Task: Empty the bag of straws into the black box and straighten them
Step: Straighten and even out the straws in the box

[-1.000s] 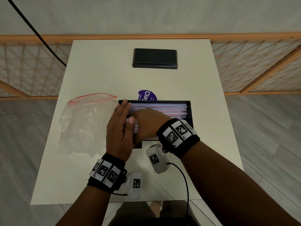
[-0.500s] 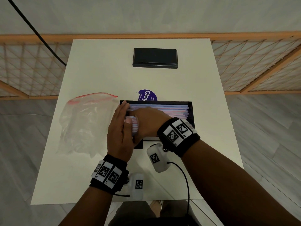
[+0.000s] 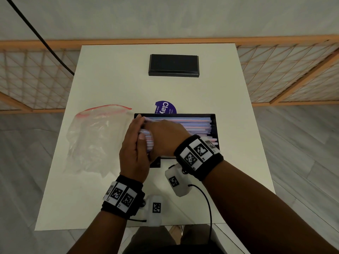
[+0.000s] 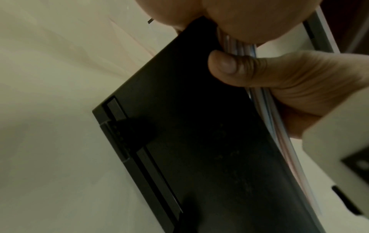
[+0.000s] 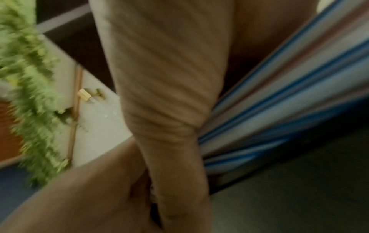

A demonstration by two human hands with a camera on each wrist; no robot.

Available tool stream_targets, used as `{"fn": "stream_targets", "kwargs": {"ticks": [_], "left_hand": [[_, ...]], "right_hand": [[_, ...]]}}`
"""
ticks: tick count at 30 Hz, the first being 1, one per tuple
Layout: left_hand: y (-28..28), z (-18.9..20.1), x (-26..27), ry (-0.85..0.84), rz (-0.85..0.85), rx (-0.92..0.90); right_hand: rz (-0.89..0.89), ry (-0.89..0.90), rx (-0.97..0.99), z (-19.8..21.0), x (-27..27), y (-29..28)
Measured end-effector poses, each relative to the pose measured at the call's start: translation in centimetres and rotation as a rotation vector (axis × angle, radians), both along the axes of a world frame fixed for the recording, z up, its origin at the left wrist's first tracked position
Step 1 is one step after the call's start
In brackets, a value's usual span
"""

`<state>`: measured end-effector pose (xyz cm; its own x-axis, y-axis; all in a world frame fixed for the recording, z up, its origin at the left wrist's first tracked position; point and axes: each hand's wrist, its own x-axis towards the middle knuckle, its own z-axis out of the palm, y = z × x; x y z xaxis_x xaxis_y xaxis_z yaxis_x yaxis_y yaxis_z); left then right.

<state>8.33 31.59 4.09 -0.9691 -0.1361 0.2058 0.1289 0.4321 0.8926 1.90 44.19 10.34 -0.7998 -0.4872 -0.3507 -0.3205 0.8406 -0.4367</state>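
The open black box (image 3: pixel 215 129) sits mid-table, filled with striped pink, blue and white straws (image 3: pixel 192 125) lying lengthwise. My left hand (image 3: pixel 135 143) stands on edge at the box's left end, its straight fingers pressed flat against the straw ends. My right hand (image 3: pixel 163 136) lies over the left part of the bundle and grips it. In the left wrist view its thumb (image 4: pixel 225 66) curls round the straws (image 4: pixel 267 110) above the box wall (image 4: pixel 199 126). The right wrist view shows the straws (image 5: pixel 279 110) meeting my left palm (image 5: pixel 159 78). The clear zip bag (image 3: pixel 95 140) lies to the left of the box.
The box's black lid (image 3: pixel 173 65) lies at the far end of the white table (image 3: pixel 238 153). A purple sticker (image 3: pixel 165 108) peeks out behind the box. A wooden lattice screen (image 3: pixel 286 70) runs behind the table, and a black cable (image 3: pixel 36 32) hangs at the upper left.
Both hands stay at the left end of the straws. The left hand has edged very slightly to the left; the box and bag have not moved.
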Motion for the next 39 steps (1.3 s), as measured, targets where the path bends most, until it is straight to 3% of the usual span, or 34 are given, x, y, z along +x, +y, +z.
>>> {"fn": "stream_targets", "kwargs": {"ticks": [7,18,24,34,39], "left_hand": [[-0.2,-0.4,0.1,0.012,0.016,0.014],[-0.5,-0.7,0.0,0.009,0.036,-0.091],[-0.3,-0.2,0.1,0.029,0.022,-0.107],[0.1,0.3,-0.6,0.068,-0.047,-0.198],[-1.0,1.6,-2.8,0.128,-0.109,-0.486]], "right_hand": [[-0.039,0.137,-0.010,-0.6,0.8,-0.5],[-0.058,0.199,-0.063,-1.1,1.7,-0.1],[-0.157,0.281,-0.113,0.0,2.7,1.3],[-0.150,0.117,-0.035,0.3,4.4,1.1],[-0.140,0.087,-0.036,-0.1,4.3,1.0]]}}
